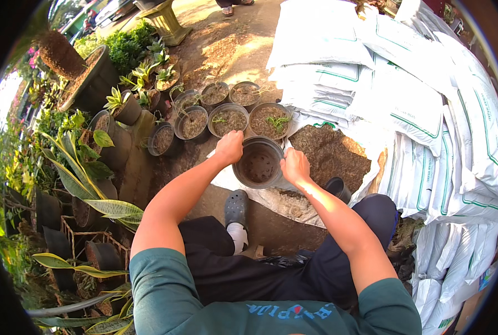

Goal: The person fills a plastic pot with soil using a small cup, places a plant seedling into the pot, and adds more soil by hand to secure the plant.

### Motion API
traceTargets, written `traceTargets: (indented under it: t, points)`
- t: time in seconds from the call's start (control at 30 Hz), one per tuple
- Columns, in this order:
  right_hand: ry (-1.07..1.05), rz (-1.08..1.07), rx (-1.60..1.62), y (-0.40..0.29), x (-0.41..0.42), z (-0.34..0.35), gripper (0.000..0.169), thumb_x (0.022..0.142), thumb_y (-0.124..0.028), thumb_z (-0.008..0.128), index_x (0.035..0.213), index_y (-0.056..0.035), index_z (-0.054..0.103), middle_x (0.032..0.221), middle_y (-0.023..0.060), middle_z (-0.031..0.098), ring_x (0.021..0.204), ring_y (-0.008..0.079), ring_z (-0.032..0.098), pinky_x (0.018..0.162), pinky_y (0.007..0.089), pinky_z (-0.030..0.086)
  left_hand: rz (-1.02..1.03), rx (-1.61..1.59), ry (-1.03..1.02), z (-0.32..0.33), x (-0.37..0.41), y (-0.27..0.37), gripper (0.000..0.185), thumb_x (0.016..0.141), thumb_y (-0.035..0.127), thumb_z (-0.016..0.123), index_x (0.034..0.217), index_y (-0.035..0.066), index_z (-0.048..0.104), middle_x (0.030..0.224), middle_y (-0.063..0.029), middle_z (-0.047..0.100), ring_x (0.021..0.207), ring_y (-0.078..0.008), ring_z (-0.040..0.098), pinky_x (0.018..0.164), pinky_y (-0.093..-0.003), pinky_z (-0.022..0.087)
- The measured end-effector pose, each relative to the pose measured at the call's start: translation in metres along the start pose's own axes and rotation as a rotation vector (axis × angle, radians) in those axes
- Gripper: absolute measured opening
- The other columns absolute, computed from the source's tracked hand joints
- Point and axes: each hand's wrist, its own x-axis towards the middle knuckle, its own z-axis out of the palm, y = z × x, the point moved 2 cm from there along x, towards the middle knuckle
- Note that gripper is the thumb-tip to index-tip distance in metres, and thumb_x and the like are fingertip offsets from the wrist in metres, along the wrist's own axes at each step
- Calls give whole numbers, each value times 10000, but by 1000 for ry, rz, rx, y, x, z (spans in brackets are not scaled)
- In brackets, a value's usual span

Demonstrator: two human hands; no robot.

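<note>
Between my hands is a round black plastic plant pot (pixel 259 164), its bare inside and the holes in its bottom facing up. My left hand (pixel 231 147) grips the rim on the left, my right hand (pixel 295 166) the rim on the right. Just beyond it stand several black pots of soil; one pot (pixel 270 120) bears a small green seedling, as does the pot (pixel 228 119) beside it. Right of my right hand lies a heap of dark potting soil (pixel 330 148) on a white sack sheet (pixel 270 200). A small black pot (pixel 338 188) leans at the heap's near edge.
Stacked white sacks (pixel 408 113) with green print rise along the right. Potted snake plants (pixel 79 167) crowd the left, with a large black planter (pixel 91 79) behind them. A concrete pedestal (pixel 167 23) stands far back, and another person's feet (pixel 228 10) show at the top.
</note>
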Motion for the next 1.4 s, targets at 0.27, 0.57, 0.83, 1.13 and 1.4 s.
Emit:
traceTargets:
  t: [0.27, 0.57, 0.83, 1.13, 1.4]
  points:
    - [40, -46, 95, 3, 6, 5, 242, 891, -149, 697, 1010, 19, 571, 886, 260, 685, 893, 481, 674, 797, 554, 529, -47, -58, -234, -24, 19, -6, 175, 821, 92, 650, 974, 7, 645, 1061, -237, 703, 1078, -421, 662, 911, -507, 537]
    - [12, -136, 349, -5, 21, -64, 234, 948, -134, 620, 1109, -23, 491, 835, 235, 665, 875, 443, 676, 779, 511, 503, -96, -435, -560, -115, 16, 34, 351, 879, 50, 642, 1198, -23, 516, 939, -175, 703, 704, -251, 737, 633, -358, 611]
    - [-235, -174, 212, 35, -5, -170, 261, 950, -121, 619, 1137, 45, 693, 925, 199, 730, 833, 230, 692, 799, 363, 529, 43, -338, -765, -131, -10, 154, 370, 938, 38, 556, 1280, -102, 534, 900, -216, 738, 696, -284, 757, 634, -363, 643]
    - [-439, 228, 235, 161, -98, -130, 276, 931, -193, 702, 794, 43, 658, 644, 171, 617, 608, 257, 629, 659, 427, 516, -2, -248, -1070, 33, -34, 216, 283, 943, 20, 562, 1159, -157, 613, 962, -271, 747, 785, -308, 778, 658, -366, 661]
    - [-127, 373, 288, 192, -153, -21, 278, 945, -244, 697, 997, 23, 754, 853, 231, 727, 830, 355, 724, 786, 428, 543, 70, -57, -672, 136, -69, 163, 470, 889, 210, 717, 1278, -46, 648, 1280, -285, 653, 1257, -420, 595, 1077, -471, 464]
